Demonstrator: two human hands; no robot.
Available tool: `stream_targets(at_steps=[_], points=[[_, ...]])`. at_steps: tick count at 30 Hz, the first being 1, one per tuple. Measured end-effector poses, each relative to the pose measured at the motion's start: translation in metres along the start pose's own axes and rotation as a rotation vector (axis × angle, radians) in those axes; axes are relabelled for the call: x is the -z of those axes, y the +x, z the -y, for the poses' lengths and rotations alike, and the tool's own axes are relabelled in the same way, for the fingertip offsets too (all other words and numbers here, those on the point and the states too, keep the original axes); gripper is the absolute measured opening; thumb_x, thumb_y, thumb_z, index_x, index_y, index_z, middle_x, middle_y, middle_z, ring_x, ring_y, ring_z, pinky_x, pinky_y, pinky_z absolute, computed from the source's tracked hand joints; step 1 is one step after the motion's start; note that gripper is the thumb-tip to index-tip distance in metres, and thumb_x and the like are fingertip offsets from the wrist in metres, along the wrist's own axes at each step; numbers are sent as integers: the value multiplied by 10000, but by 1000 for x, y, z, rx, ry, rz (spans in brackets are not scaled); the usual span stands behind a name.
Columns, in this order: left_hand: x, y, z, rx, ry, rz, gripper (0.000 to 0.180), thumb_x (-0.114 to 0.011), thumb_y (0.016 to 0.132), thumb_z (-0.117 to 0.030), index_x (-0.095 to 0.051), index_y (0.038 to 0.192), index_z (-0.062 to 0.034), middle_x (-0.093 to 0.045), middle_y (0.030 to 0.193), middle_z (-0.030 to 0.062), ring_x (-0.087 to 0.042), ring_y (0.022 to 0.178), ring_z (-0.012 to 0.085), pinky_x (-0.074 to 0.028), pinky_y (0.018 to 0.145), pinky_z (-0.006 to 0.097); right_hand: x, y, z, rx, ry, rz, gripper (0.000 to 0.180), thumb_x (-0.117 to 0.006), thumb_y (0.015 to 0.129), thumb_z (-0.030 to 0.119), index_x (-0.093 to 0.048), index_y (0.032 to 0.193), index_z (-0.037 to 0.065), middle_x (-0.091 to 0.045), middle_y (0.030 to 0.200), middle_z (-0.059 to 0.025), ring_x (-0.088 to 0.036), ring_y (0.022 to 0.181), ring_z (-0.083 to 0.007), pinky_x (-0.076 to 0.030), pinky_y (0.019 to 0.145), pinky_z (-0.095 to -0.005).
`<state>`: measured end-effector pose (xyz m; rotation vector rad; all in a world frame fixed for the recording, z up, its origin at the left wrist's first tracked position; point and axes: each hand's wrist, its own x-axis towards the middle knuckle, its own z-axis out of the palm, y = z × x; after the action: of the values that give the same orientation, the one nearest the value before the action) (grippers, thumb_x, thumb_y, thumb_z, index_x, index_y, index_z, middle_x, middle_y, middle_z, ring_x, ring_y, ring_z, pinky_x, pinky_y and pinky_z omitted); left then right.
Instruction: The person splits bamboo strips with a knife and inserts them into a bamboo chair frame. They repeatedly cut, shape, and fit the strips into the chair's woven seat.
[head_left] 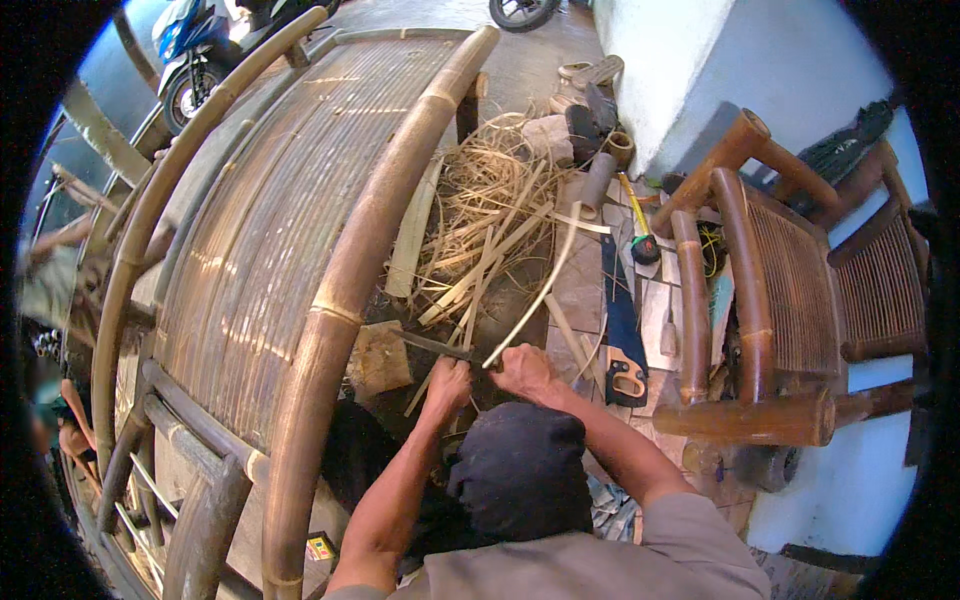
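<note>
My left hand point(447, 385) is closed on the handle of a dark knife point(432, 346) whose blade points left. Close beside it, my right hand point(524, 370) grips the lower end of a thin pale bamboo strip point(548, 282). The strip curves up and away to the right. The knife's edge meets the strip just between the two hands. A dark cloth-covered shape point(520, 470) sits below the hands and hides what is under them.
A large curved bamboo seat frame point(300, 230) fills the left. A bamboo chair point(770, 290) stands at the right. A pile of bamboo shavings point(490, 195), a hand saw point(622, 335), a tape measure point(645, 248) and a wood block point(380, 357) lie on the floor. A motorbike point(190, 55) stands far left.
</note>
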<state>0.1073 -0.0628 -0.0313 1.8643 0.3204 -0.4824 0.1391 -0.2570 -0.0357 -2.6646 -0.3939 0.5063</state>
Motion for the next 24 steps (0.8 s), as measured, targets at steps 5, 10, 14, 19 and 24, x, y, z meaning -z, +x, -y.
stream_targets(at_steps=[5, 10, 14, 19, 24], points=[[6, -23, -12, 94, -253, -33, 311, -511, 1022, -285, -653, 994, -10, -507, 677, -1, -438, 524, 132, -337, 464, 325, 1, 10, 10, -13, 21, -9, 366, -717, 796, 391, -751, 1018, 102, -722, 884, -257, -711, 882, -466, -574, 822, -538], [20, -67, -1, 119, -310, 93, 324, -523, 1042, -271, -657, 1210, -28, -489, 714, -37, -441, 579, 109, -371, 517, 286, 7, 42, -26, -221, -4, -60, 386, -722, 824, 424, -761, 1032, 100, -738, 981, -226, -708, 966, -441, -573, 869, -516], [32, -148, -12, 63, -242, 137, 366, -523, 1057, -266, -644, 1301, -21, -536, 797, -3, -474, 717, 86, -433, 626, 288, 12, 69, -80, -332, -5, -87, 364, -687, 841, 385, -768, 1081, 124, -719, 1100, -248, -686, 1065, -424, -541, 917, -525], [62, -221, -40, 251, -138, 33, 372, -505, 1056, -255, -651, 1293, -7, -553, 799, -24, -465, 635, 74, -401, 561, 267, 50, 73, -110, -461, -4, -137, 365, -674, 809, 339, -751, 1033, 61, -709, 1024, -288, -703, 957, -445, -562, 815, -517], [46, -118, -19, 66, -267, -97, 356, -484, 1037, -243, -598, 1319, -60, -472, 707, -34, -423, 535, 68, -350, 448, 257, 27, 23, -22, -68, 200, -243, 369, -720, 775, 372, -700, 924, 35, -709, 858, -256, -703, 824, -464, -565, 712, -533]])
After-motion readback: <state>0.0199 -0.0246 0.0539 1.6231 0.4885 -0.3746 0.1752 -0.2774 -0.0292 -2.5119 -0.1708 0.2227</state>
